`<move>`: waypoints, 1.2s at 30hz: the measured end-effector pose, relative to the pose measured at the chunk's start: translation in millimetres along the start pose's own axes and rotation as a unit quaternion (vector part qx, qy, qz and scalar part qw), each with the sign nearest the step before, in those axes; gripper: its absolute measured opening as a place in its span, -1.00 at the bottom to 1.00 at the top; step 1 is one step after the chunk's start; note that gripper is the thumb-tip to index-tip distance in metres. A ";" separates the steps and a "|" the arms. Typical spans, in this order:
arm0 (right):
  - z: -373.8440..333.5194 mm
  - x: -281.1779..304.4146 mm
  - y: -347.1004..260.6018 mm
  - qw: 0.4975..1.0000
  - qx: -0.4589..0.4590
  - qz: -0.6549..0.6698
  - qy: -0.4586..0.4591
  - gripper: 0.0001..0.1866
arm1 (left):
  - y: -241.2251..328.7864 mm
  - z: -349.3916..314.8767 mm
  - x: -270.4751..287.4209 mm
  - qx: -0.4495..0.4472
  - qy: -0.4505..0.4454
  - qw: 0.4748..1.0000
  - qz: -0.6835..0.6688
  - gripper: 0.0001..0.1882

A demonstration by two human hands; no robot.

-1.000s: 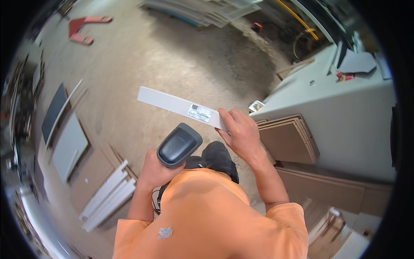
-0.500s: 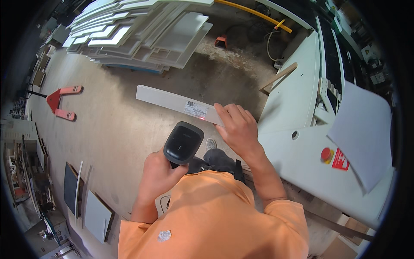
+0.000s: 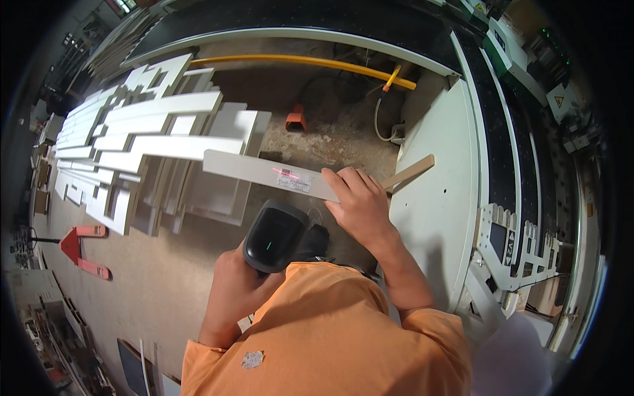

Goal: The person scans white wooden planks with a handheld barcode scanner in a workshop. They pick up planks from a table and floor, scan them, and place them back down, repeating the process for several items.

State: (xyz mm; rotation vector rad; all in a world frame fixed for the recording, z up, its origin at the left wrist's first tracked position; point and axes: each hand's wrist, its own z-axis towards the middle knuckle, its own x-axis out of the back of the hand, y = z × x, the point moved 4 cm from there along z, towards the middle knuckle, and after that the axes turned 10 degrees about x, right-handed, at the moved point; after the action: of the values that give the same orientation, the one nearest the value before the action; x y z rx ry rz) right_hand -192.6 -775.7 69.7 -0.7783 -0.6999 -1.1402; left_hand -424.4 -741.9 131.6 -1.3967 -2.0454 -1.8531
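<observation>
A black handheld barcode scanner [image 3: 274, 231] is wrapped in my left hand [image 3: 239, 287], its rounded back toward me and a small green light lit on it. My right hand [image 3: 358, 204] grips one end of a narrow white board strip [image 3: 241, 168], which reaches out leftward ahead of the scanner. On the strip's face is a white printed label [image 3: 294, 180], and a red scan line from the scanner falls across its left part. Scanner and strip are apart, with a gap between them.
Stacked white panels [image 3: 165, 142] stand ahead on the left, with a red pallet jack [image 3: 71, 247] beyond. On the right is a white machine side [image 3: 439, 191], with a wooden piece [image 3: 409, 173] leaning at it. An orange foot pedal [image 3: 296, 120] and yellow bar [image 3: 297, 61] lie ahead.
My body has turned left toward the machine and panels shift in view. The red scan light has moved from the label's lower right to its left part. The scanner's green light is now lit.
</observation>
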 end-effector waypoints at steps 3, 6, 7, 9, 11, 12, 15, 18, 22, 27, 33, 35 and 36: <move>50.5 -6.3 54.5 0.999 -0.015 0.051 0.008 -0.34 | 29.3 79.3 12.2 0.020 -0.038 0.999 -0.026 -0.76; 99.0 -4.4 101.2 0.999 -0.027 0.034 0.006 -0.32 | 63.6 128.1 30.9 0.002 -0.022 0.999 -0.038 -0.74; 118.8 -4.3 119.5 0.999 -0.026 0.035 0.012 -0.32 | 73.5 140.5 38.3 0.010 -0.029 0.999 -0.033 -0.73; 157.3 -10.4 152.6 1.000 -0.009 0.019 0.019 -0.31 | 92.3 165.7 49.2 -0.013 -0.010 0.999 -0.040 -0.69; 192.7 -25.1 184.5 0.999 0.022 0.022 0.010 -0.30 | 102.8 187.7 53.6 0.023 0.025 0.996 -0.087 -0.72; 210.5 -36.5 201.9 0.999 0.038 0.032 0.000 -0.30 | 107.8 196.4 53.3 0.047 0.053 0.992 -0.108 -0.79; 267.8 -75.1 264.0 0.994 0.077 0.078 -0.015 -0.33 | 119.5 242.4 50.2 0.105 0.126 0.974 -0.156 -0.80; 323.6 -110.5 341.5 0.988 0.091 0.125 0.003 -0.40 | 127.3 311.9 40.7 0.149 0.240 0.919 -0.276 -0.81; 372.3 -138.7 454.3 0.982 -0.014 0.185 -0.043 -0.44 | 140.6 433.4 34.9 0.170 0.265 0.910 -0.270 -0.71; 400.7 -155.4 541.0 0.953 -0.059 0.291 -0.067 -0.49 | 170.0 554.7 34.7 0.184 0.262 0.920 -0.227 -0.75; 427.6 -166.2 601.5 0.940 -0.099 0.320 -0.072 -0.44 | 188.6 649.3 37.9 0.174 0.226 0.929 -0.235 -0.70; 429.2 -169.3 614.8 0.923 -0.130 0.349 -0.097 -0.41 | 188.5 680.6 38.7 0.148 0.195 0.942 -0.230 -0.67; 429.5 -172.1 621.3 0.911 -0.147 0.366 -0.118 -0.39 | 186.8 699.9 37.5 0.123 0.177 0.939 -0.267 -0.59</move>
State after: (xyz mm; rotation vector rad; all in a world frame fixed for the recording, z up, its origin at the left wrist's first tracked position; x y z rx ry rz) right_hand 317.8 -193.0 57.1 -1.3152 -0.3671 -0.4647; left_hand 26.4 -174.5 99.9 -0.4249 -2.4917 -1.7446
